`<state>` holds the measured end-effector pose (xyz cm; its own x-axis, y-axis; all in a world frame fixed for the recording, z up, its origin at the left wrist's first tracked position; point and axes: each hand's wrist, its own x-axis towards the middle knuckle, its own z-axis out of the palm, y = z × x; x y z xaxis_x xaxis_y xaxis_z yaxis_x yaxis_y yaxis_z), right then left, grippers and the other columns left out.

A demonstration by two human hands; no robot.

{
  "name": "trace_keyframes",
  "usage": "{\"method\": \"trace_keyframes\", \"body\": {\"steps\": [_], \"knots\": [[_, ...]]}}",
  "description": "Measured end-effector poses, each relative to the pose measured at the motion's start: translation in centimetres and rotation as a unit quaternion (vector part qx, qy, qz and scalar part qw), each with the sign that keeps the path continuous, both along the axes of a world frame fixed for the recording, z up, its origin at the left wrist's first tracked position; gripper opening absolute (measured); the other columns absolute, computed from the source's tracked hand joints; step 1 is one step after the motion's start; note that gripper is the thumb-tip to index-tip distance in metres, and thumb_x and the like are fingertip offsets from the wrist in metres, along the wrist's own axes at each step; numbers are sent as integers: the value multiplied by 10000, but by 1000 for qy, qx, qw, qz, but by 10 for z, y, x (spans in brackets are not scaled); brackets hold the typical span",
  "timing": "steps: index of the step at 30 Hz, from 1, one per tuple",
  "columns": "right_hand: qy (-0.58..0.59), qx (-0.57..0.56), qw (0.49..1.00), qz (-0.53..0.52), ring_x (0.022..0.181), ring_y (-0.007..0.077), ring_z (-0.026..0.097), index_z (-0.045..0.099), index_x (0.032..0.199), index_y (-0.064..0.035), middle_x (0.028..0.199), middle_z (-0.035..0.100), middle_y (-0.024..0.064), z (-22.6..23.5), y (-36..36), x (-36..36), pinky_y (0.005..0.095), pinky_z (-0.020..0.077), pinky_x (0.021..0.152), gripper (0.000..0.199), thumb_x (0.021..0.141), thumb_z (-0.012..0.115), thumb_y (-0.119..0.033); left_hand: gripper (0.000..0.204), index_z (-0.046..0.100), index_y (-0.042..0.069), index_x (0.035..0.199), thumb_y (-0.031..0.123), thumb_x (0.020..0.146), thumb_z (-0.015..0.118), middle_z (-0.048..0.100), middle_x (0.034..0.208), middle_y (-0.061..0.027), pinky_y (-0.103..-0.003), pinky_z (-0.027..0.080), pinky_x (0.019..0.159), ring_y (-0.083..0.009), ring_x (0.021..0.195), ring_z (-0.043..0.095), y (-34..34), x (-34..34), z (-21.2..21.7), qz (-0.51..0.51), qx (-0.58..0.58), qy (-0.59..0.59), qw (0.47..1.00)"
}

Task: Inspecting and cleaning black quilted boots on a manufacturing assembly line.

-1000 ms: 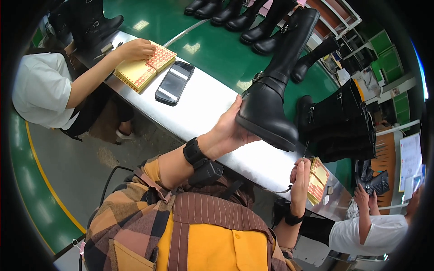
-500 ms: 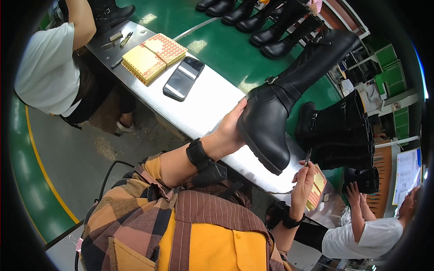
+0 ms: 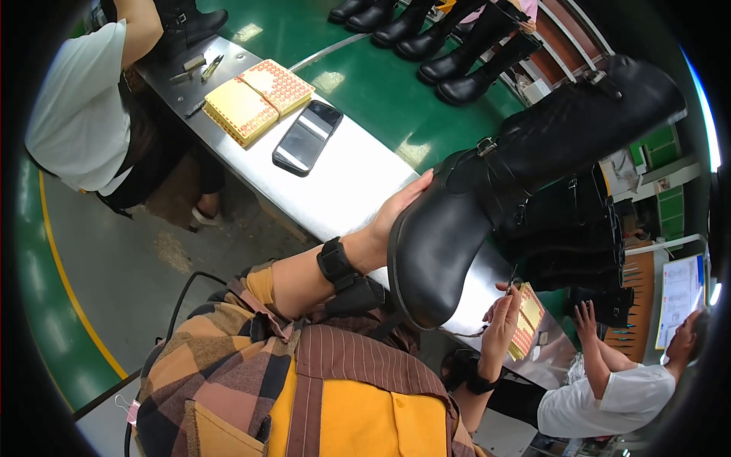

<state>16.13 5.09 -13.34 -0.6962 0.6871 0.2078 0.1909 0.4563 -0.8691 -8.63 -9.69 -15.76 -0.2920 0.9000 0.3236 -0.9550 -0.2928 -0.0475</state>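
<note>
My left hand [image 3: 384,227] grips a tall black leather boot [image 3: 442,255] by its foot, fingers behind it. The boot has a buckled strap round the ankle, and its shaft slants up to the far right. Its rounded toe faces down toward me. To the right of the toe, my right hand [image 3: 500,316] is closed on a small thin metal tool [image 3: 515,279] whose tip points up. That tool is too small to name exactly. A stack of yellow cards with red print [image 3: 527,320] lies beside the right hand.
The metal bench [image 3: 354,179] carries a phone [image 3: 308,137] and a banded stack of yellow cards [image 3: 257,103]. Black boots [image 3: 442,57] stand on the green surface beyond, with more boots [image 3: 571,228] at right. A co-worker [image 3: 84,107] sits left, another [image 3: 609,396] right.
The boot has come nearer and tilted, its toe swinging down and left and its shaft further right. My right hand has shifted slightly down and left with the tool.
</note>
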Motion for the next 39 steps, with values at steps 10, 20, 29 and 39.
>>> {"method": "trace_keyframes", "body": {"steps": [10,20,29,39], "knots": [[-39,31,998,-29,536,13,304,504,945,-62,661,364,-56,8,-8,-3,185,283,474,309,1041,358,-317,471,480,42,1311,365,1036,274,606,1204,-111,-307,490,931,-184,1024,620,-5,4,21,42,-35,25,998],[-104,60,992,-43,633,84,352,506,851,-13,709,413,9,7,-13,-6,247,291,559,289,1021,423,-232,441,474,34,1301,323,1036,272,592,1215,-115,-337,471,952,-190,1063,599,-14,0,22,110,-164,68,978],[-106,53,993,-29,608,83,335,519,833,-18,653,389,-8,1,-19,-10,252,288,540,296,1010,450,-245,567,478,178,1298,524,996,145,562,1227,-73,-464,451,964,-202,1107,566,-10,-7,5,36,-406,71,910],[-91,34,993,-64,635,80,333,515,831,-19,680,389,-16,0,-14,-6,246,285,560,293,1009,456,-245,526,443,31,1324,433,1024,282,572,1232,-105,-329,478,953,-191,1092,586,-1,1,-18,166,-264,92,946]]}}
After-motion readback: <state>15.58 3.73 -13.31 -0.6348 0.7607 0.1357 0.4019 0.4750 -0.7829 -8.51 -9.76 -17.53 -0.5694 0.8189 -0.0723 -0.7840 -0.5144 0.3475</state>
